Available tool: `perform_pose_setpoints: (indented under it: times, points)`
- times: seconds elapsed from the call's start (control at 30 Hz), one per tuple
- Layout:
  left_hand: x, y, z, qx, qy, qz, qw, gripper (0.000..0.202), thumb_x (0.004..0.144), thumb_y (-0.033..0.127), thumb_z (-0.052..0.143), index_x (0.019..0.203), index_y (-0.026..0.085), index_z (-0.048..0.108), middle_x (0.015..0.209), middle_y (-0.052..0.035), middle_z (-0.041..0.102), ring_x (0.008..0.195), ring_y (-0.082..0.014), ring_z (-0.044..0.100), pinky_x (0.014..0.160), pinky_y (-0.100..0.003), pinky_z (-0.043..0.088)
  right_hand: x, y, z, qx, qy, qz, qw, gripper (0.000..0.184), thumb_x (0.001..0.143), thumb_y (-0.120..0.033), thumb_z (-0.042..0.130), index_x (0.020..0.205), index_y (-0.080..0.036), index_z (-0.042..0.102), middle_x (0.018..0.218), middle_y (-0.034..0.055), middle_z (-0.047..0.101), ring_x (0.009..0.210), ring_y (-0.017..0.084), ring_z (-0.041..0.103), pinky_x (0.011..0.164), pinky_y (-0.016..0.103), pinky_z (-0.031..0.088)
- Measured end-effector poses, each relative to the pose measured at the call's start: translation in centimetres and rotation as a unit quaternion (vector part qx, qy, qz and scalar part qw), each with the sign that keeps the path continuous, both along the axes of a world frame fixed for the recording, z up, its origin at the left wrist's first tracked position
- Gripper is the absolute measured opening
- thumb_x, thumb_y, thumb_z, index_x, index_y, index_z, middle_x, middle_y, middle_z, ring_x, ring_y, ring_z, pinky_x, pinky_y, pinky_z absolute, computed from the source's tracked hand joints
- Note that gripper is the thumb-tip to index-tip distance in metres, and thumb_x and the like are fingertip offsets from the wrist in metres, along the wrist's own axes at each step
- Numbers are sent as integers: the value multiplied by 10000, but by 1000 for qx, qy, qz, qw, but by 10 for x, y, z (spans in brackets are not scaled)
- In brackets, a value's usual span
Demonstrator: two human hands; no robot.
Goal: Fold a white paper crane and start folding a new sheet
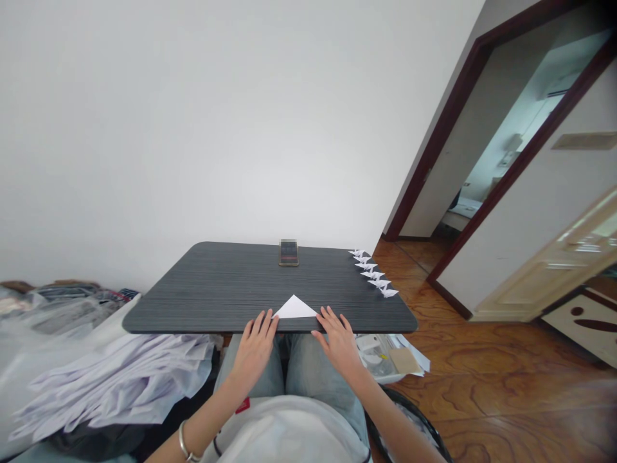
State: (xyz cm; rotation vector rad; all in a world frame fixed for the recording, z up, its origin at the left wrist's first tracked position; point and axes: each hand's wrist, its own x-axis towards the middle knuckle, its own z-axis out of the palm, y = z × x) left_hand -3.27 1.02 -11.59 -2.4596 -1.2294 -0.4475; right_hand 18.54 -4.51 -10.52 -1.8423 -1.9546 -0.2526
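Observation:
A white sheet of paper folded into a triangle [295, 308] lies near the front edge of the dark table [216, 283], its point toward the wall. At its left corner rest the fingertips of my left hand [259, 341], fingers stretched out. My right hand [337, 337] touches the right corner, fingers apart and flat on the tabletop. Neither hand wraps round the paper. Along the table's right edge stands a row of several small white folded paper cranes [373, 274].
A phone [288, 253] is at the table's back edge by the white wall. Pale folded clothes [125, 379] are piled at the left. Below the table's right side sits a container of odds and ends [385, 357], with a black-rimmed basket [409, 411] beside my legs. A doorway opens at the right.

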Motion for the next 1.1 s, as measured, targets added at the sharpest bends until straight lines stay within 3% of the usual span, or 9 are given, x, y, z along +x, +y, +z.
perform_pose_setpoints:
  times: [0.27,0.43,0.67,0.83,1.1]
  points:
    - [-17,0,-1,6,-3,20,1000,452,831,122,313,1265,180,427,1332,-78,426,1199,-237,391,957,-405,309,-2,0,1,-5,-6,-3,1000,372,878,-356,394,1170,-165,524,1266,106,493,1218,231,385,977,407,274]
    - [-16,-5,-2,22,-42,61,997,484,814,180,340,1282,60,380,1354,-167,366,1221,-273,359,974,-441,276,-3,1,1,-17,-25,-2,1000,383,872,-354,415,1168,-138,526,1267,117,491,1221,234,379,985,407,271]
    - [9,-10,5,-8,-11,-51,999,492,797,132,366,1288,137,367,1336,-95,411,1185,-224,394,971,-370,298,-2,4,0,-14,-34,2,999,384,872,-358,414,1158,-134,539,1253,121,506,1213,239,390,976,393,295]
    - [22,-3,4,-22,-7,-55,998,489,793,108,378,1280,149,361,1239,-106,485,1099,-229,442,930,-387,324,0,5,1,-11,-43,7,999,374,862,-359,435,1149,-146,548,1245,125,513,1208,244,396,974,398,303]
    - [23,-3,7,-24,12,-55,998,517,776,89,404,1282,184,358,1219,-110,468,1079,-247,425,917,-402,319,-19,8,9,-29,-42,50,997,411,844,-394,460,1178,-163,518,1273,115,486,1236,246,347,990,392,288]
